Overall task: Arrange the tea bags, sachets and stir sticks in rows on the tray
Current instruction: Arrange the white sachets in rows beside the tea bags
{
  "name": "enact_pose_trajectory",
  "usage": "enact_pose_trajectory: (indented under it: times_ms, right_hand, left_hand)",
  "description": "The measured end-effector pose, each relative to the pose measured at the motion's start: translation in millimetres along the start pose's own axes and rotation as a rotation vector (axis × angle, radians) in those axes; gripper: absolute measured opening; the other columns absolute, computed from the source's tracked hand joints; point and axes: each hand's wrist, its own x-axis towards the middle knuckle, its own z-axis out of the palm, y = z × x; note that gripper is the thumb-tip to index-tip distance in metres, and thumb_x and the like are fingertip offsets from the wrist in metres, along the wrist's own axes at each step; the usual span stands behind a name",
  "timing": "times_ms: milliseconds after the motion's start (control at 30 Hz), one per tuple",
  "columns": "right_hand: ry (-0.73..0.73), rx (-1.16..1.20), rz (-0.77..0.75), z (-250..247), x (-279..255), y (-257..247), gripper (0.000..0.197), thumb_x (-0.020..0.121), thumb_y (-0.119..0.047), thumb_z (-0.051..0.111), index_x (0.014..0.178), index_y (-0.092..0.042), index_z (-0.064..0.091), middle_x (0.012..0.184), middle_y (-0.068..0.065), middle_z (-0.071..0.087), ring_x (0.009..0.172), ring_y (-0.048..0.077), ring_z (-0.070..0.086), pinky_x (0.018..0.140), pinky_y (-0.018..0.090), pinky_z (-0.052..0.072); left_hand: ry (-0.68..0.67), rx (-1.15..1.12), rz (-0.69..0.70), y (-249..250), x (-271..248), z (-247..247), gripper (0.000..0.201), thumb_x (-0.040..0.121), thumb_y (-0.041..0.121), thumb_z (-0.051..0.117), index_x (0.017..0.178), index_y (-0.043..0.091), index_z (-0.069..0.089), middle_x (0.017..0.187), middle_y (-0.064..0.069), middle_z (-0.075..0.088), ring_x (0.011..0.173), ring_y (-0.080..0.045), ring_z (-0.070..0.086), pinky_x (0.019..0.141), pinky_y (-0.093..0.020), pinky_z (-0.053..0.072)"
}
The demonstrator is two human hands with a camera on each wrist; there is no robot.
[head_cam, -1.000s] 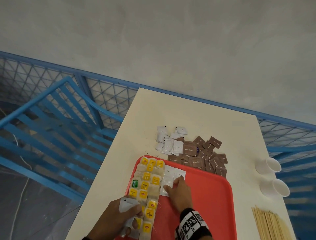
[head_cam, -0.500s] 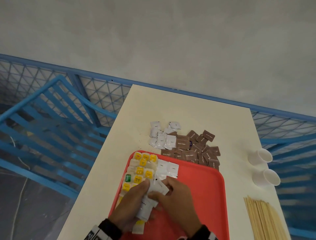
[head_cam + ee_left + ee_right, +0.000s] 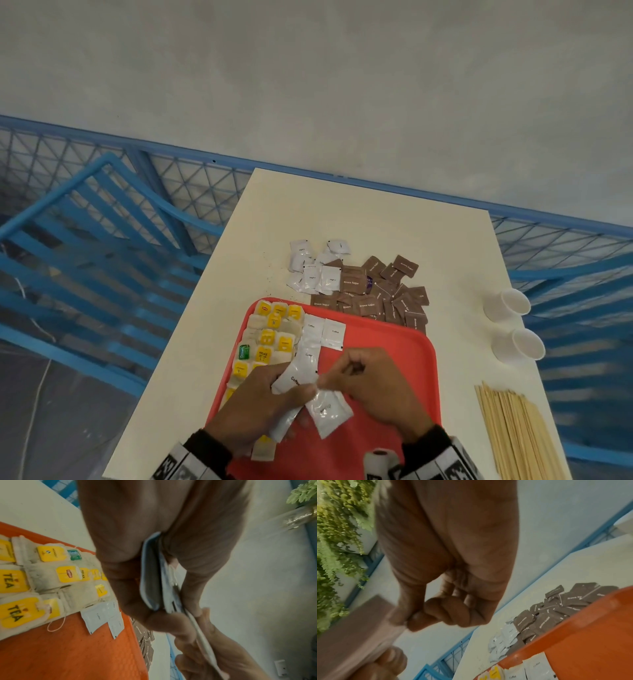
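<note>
Over the near part of the red plastic tray (image 3: 404, 346), the person's left hand (image 3: 253, 407) grips a small stack of white coffee sachets (image 3: 294, 378), its fingers curled round them so that the sachets fan out above and below the fist; the left wrist view shows them pressed between thumb and fingers (image 3: 137, 601). The right hand (image 3: 380, 390) meets it from the right, thumb and forefinger pinched on one white sachet (image 3: 327, 413) at the edge of that stack, the other fingers curled in toward the palm. Along the tray's left edge lie the yellow-tagged paper tea bags (image 3: 270, 339) in close rows running from its near end to its far left corner, one with a green tag (image 3: 244, 352) among them. Just right of the tea bags, toward the tray's far edge, three white coffee sachets laid flat (image 3: 323, 330) form the start of a row. On the cream table (image 3: 342, 212), near its right edge beside the tray, lies a bundle of pale wooden stir sticks (image 3: 517, 435). Beyond the tray's far edge, a loose heap of brown sugar sachets (image 3: 383, 291) touches a loose heap of white sachets (image 3: 315, 267) to its left. Two white paper cups (image 3: 513, 322) lie on their sides by the table's right edge.
</note>
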Motion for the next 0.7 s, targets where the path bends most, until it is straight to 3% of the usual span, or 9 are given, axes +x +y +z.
enact_pose_trajectory:
  times_ms: [100, 167, 233, 333, 500, 633, 700]
  right_hand:
    - [-0.012, 0.005, 0.028, 2.5, -3.4, 4.8, 0.029, 0.075, -0.033, 0.084, 0.082, -0.007, 0.073, 0.069, -0.001, 0.069, 0.061, 0.006, 0.056, 0.058, 0.020, 0.042]
    - [-0.044, -0.019, 0.004, 4.5, -7.4, 5.1, 0.017, 0.081, -0.028, 0.080, 0.078, -0.013, 0.073, 0.064, -0.008, 0.066, 0.057, 0.001, 0.053, 0.056, 0.015, 0.039]
    - [0.049, 0.047, -0.023, 3.5, -5.2, 6.0, 0.014, 0.084, -0.022, 0.077, 0.072, -0.016, 0.073, 0.060, -0.010, 0.064, 0.053, -0.001, 0.050, 0.053, 0.012, 0.037]
    - [0.179, 0.180, 0.005, 7.7, 2.9, 10.8, 0.016, 0.083, -0.026, 0.076, 0.081, -0.010, 0.074, 0.063, -0.003, 0.062, 0.053, 0.004, 0.047, 0.051, 0.015, 0.037]
    - [0.205, 0.383, 0.101, 32.5, 1.8, 20.8, 0.015, 0.084, -0.014, 0.075, 0.084, 0.000, 0.069, 0.065, 0.011, 0.065, 0.053, 0.011, 0.053, 0.053, 0.018, 0.045]
    - [0.262, 0.428, 0.156, 36.7, 8.4, 36.0, 0.018, 0.086, -0.011, 0.072, 0.090, 0.006, 0.069, 0.066, 0.012, 0.064, 0.054, 0.012, 0.053, 0.052, 0.020, 0.044]
    - [0.303, 0.350, 0.204, 26.9, 19.0, 47.2, 0.016, 0.087, -0.011, 0.071, 0.088, 0.004, 0.070, 0.064, 0.008, 0.063, 0.052, 0.009, 0.051, 0.050, 0.019, 0.041]
  left_hand:
    - [0.132, -0.115, 0.022, -4.8, 2.9, -0.2, 0.020, 0.084, 0.034, 0.072, 0.090, 0.016, 0.077, 0.079, -0.015, 0.072, 0.067, -0.023, 0.065, 0.060, -0.035, 0.053]
    - [0.184, -0.174, -0.002, -7.1, 3.3, -2.0, 0.026, 0.082, 0.035, 0.072, 0.091, 0.011, 0.076, 0.076, -0.018, 0.071, 0.064, -0.024, 0.064, 0.057, -0.034, 0.051]
    - [0.160, -0.152, -0.033, -8.6, 2.1, -2.8, 0.028, 0.083, 0.032, 0.075, 0.091, 0.005, 0.074, 0.074, -0.019, 0.070, 0.061, -0.023, 0.063, 0.055, -0.032, 0.051]
    - [0.092, -0.095, -0.052, -9.2, -0.4, 2.0, 0.024, 0.086, 0.025, 0.075, 0.084, 0.001, 0.073, 0.075, -0.019, 0.071, 0.061, -0.022, 0.064, 0.055, -0.031, 0.051]
    - [0.198, -0.247, -0.096, -9.5, 4.0, 6.6, 0.010, 0.086, 0.015, 0.072, 0.083, 0.006, 0.074, 0.067, -0.015, 0.067, 0.052, -0.019, 0.061, 0.046, -0.027, 0.048]
    - [0.114, 0.016, -0.113, -20.3, 4.8, 2.7, 0.013, 0.090, 0.022, 0.071, 0.092, 0.010, 0.074, 0.074, -0.008, 0.074, 0.063, -0.017, 0.068, 0.057, -0.027, 0.054]
    - [0.107, 0.074, -0.147, -23.9, 3.8, -4.9, 0.014, 0.090, 0.023, 0.071, 0.089, 0.010, 0.074, 0.075, -0.012, 0.075, 0.064, -0.019, 0.069, 0.058, -0.030, 0.057]
